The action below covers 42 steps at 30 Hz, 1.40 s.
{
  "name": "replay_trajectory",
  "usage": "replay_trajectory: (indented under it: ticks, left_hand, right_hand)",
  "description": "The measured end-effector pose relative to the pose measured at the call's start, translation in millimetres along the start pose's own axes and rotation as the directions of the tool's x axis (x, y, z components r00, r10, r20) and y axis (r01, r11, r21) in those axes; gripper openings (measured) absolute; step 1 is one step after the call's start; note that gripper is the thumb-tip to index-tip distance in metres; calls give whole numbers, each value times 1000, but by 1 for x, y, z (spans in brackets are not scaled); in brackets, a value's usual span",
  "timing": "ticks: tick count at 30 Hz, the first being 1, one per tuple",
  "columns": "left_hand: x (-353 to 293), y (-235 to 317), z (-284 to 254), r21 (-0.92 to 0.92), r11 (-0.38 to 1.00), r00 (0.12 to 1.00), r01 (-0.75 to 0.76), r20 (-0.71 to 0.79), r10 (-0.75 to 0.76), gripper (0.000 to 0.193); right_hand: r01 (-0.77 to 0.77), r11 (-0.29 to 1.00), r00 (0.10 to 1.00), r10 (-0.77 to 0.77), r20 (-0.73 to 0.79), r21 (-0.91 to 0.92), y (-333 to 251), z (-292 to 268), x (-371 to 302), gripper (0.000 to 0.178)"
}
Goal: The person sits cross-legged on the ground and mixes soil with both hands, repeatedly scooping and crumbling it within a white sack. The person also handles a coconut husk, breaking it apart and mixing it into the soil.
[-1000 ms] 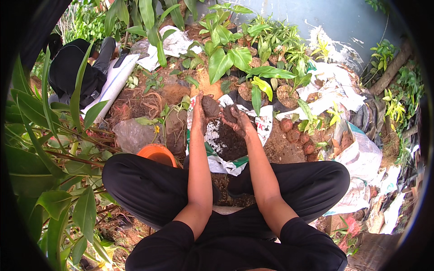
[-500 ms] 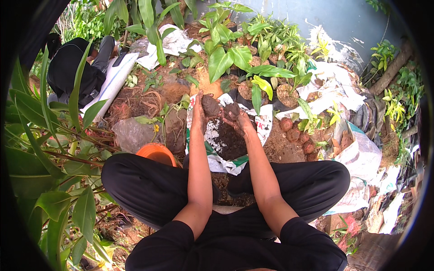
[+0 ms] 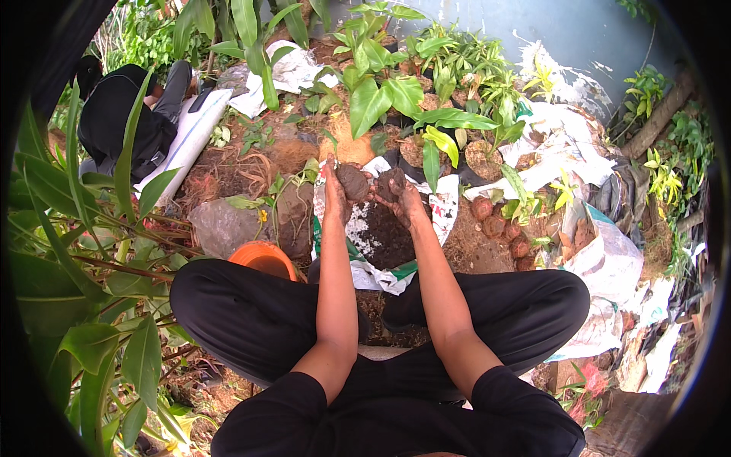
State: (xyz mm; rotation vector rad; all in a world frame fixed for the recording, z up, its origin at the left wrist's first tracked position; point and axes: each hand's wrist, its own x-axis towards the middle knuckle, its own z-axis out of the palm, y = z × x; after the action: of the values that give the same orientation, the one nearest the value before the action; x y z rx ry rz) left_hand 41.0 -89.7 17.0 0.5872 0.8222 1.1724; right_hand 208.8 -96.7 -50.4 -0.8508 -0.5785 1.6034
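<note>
My left hand (image 3: 333, 195) curls round a rounded ball of brown soil (image 3: 353, 183), its fingers along the far and left side. A darker, rougher soil clump (image 3: 391, 181) rests in my right hand (image 3: 410, 209), whose muddy fingers close about its lower edge. The two lumps are side by side with a small gap between them. Below both hands lies an opened white and green sack (image 3: 445, 216), with dark loose soil (image 3: 390, 234) and white grains on it.
An orange pot (image 3: 265, 257) stands by my left knee. Several reddish-brown balls (image 3: 483, 209) lie right of the sack. Potted plants (image 3: 484, 161) line the far side before a grey wall (image 3: 487, 23). Another person (image 3: 122, 118) in black sits far left beside a white sack (image 3: 187, 145).
The hands have drawn slightly apart. The clump in my right hand has tilted up and shows more, and the ball in my left hand has shifted a little left.
</note>
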Motion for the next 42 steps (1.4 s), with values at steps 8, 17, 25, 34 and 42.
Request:
replay_trajectory:
  ticks: [8,17,25,34,42]
  left_hand:
    - [-2,-4,6,114,991,996,-77,-37,82,69]
    - [13,-15,-1,110,994,999,-17,-40,21,69]
    - [16,-28,-5,-23,1000,999,-10,36,11,71]
    - [12,-31,7,73,997,992,3,124,-12,77]
    - [19,-40,2,309,948,997,-76,27,71,58]
  right_hand:
    - [-24,999,996,20,88,43,-15,6,-3,58]
    - [123,960,992,-114,-49,252,-15,12,5,54]
    - [350,937,933,-349,-85,-4,-15,28,7,48]
    - [627,192,633,-690,351,-755,-4,56,-19,31]
    - [549,619,798,-589,131,-562,2,49,-20,43]
